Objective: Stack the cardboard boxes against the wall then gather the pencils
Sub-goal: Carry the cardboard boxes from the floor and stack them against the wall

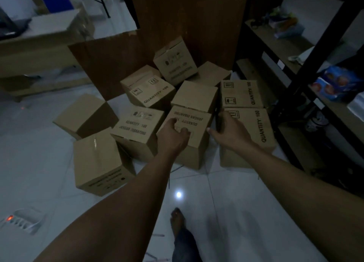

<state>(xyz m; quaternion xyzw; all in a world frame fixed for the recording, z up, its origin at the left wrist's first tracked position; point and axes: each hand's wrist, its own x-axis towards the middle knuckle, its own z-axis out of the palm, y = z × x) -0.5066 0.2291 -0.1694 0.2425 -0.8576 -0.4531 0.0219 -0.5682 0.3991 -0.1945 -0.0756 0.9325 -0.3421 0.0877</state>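
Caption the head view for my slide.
Left grip holds the top edge of a cardboard box, right grip at its side, among scattered boxes on a tiled floor.
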